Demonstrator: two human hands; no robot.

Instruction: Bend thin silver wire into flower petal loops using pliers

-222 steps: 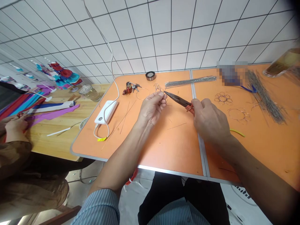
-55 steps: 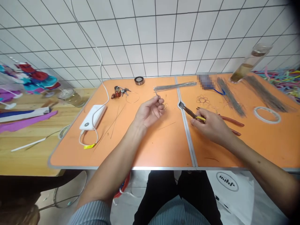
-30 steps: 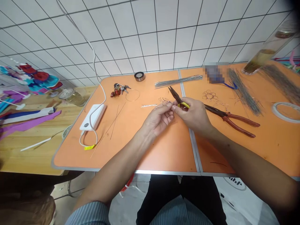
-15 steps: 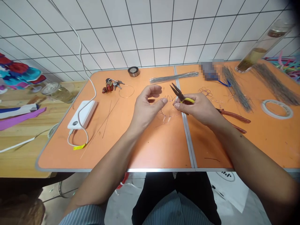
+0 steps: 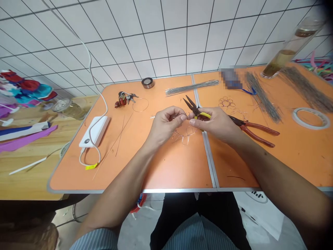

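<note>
My left hand pinches a looped piece of thin wire, its petal-like bends hanging between and below my hands. In my right hand are needle-nose pliers with yellow handles, their dark jaws pointing up and to the left. My right fingertips are close to the left ones, by the wire's upper edge; whether they also touch it I cannot tell. A flower-shaped wire piece lies on the orange table beyond my right hand. Red-handled pliers lie beside my right forearm.
A bundle of straight wires, a roll of tape and keys lie toward the back. At left is a white power bank with a cable. More wire bundles, a white ring and a glass bottle are at right.
My left hand has closed its fingers on the wire and moved slightly down and right. My right hand, still holding the yellow-handled pliers, has shifted a little left. The view has tilted slightly.
</note>
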